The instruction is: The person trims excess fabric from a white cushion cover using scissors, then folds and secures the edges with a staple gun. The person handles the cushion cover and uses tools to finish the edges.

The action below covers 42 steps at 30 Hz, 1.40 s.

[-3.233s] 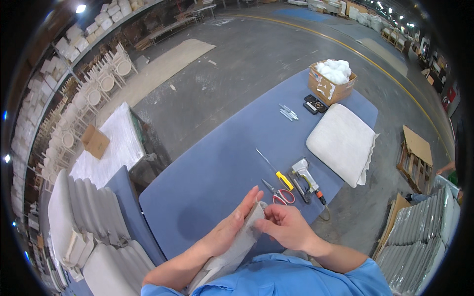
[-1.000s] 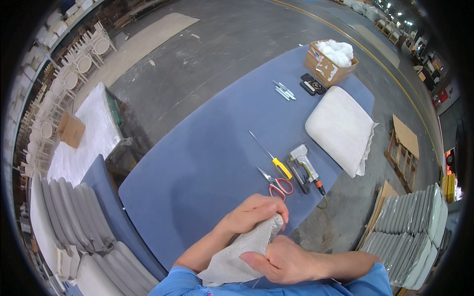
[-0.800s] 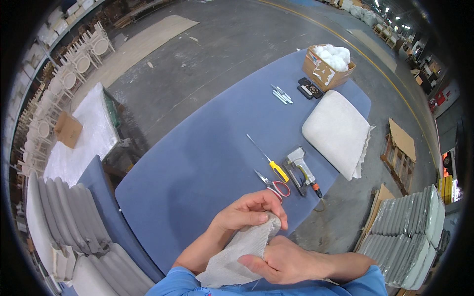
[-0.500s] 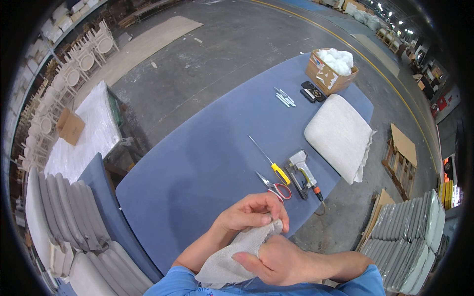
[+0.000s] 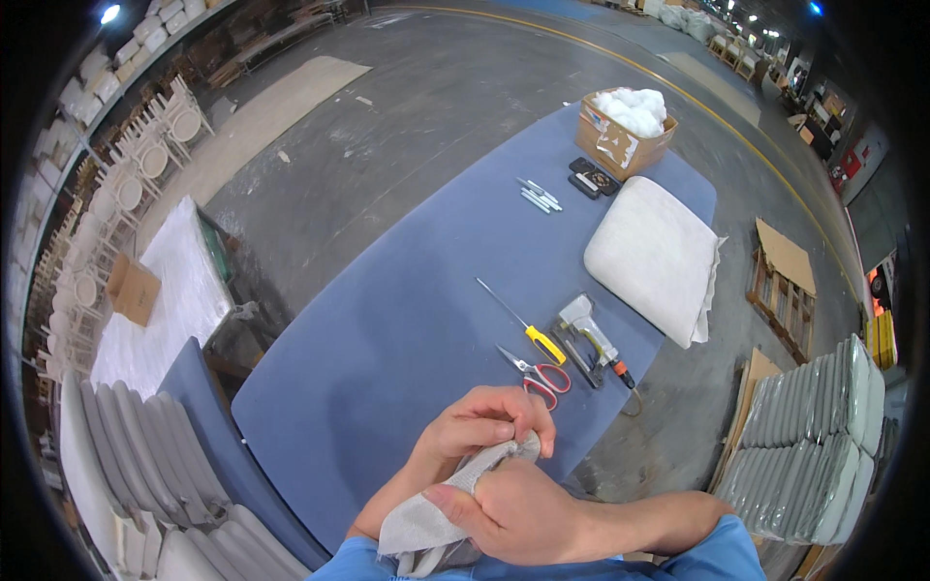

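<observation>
At lower centre, the left hand point(image 5: 477, 424) pinches the top of a grey woven fabric piece point(image 5: 418, 526), the right hand point(image 5: 531, 511) closed around its middle; spread broader moments ago, it now looks more bunched, suggesting it is being gathered by hand.

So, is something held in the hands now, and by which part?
A grey fabric piece: the left hand pinches its far end, the right hand grips it just nearer.

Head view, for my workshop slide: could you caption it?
Left hand and right hand hold gray cloth near scissors, a screwdriver and a staple gun on a blue table.
</observation>
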Tool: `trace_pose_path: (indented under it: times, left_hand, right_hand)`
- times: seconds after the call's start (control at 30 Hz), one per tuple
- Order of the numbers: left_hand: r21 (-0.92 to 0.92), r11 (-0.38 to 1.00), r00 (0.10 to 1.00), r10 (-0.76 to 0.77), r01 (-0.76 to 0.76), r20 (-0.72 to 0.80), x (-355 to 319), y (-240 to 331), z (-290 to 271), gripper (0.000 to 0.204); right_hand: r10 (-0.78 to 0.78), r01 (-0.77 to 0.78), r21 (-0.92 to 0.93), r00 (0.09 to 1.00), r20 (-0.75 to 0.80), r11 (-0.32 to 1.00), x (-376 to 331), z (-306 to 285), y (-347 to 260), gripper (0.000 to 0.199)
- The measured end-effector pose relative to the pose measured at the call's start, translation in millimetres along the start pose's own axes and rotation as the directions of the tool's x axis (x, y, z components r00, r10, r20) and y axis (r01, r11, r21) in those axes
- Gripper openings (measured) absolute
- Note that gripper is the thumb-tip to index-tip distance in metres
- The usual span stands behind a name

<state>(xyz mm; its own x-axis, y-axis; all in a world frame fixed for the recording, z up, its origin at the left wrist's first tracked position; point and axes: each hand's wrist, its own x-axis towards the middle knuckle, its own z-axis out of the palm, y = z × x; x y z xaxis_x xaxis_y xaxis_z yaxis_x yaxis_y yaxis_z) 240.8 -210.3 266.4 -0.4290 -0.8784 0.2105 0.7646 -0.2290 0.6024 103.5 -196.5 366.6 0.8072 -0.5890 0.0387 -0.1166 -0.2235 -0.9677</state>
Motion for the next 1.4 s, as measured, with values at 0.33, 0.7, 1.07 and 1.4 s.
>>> trace_pose_path:
  times: [0.33,0.7,1.07,1.4]
  left_hand:
    - [0.031,0.999,0.993,0.03,-0.033,0.111,9.7,1.7,-9.9,0.027]
    - [-0.043,0.998,0.998,-0.042,0.04,-0.052,5.4,2.4,-1.3,0.024]
    - [-0.008,1.0,0.999,-0.01,0.01,-0.034,4.8,8.1,-1.5,0.031]
    - [-0.005,1.0,0.976,0.004,-0.003,0.216,18.2,4.5,-20.8,0.032]
  right_hand:
    - [0.0,0.0,0.004,0.998,0.058,1.0,-9.3,-0.4,11.5,0.064]
    - [0.005,-0.005,0.029,1.0,0.001,1.0,6.0,-0.1,-6.0,0.065]
    - [0.052,-0.05,-0.083,0.998,0.022,0.995,14.9,6.0,-5.0,0.065]
    - [-0.06,0.061,0.161,0.998,-0.011,0.985,-12.8,7.7,29.7,0.058]
